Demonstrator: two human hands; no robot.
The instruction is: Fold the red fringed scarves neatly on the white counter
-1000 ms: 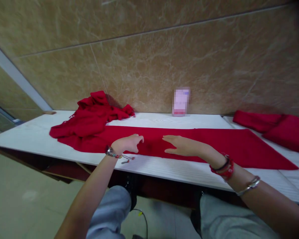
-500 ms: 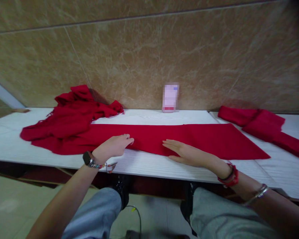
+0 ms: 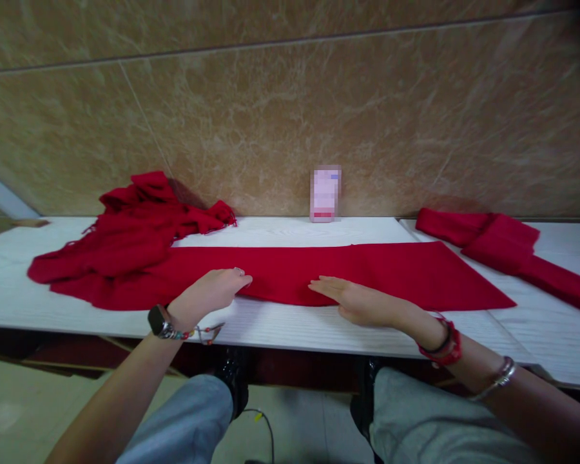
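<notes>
A marbled wall [image 3: 270, 129] rises beyond the fingers of the left hand [image 3: 210, 295] and right hand [image 3: 365, 304], and a white table [image 3: 280, 328] runs beneath them. Right under the fingers lies the red cloth [image 3: 391, 274], a long strip. The flattening looks partly done: from between the hands out past the right fingers to a slanted tip it lies smooth, while left of the left fingers it meets a crumpled, fringed red heap [image 3: 120, 235], apparently left to straighten; whether the two are one piece I cannot tell. A folded red length [image 3: 500, 241] lies apart, well right of the right fingers. Those are straight and pressed together; the left ones curl at the near edge, whether pinching it I cannot tell. Beyond both, a blurred pink object [image 3: 325, 193] stands upright.
</notes>
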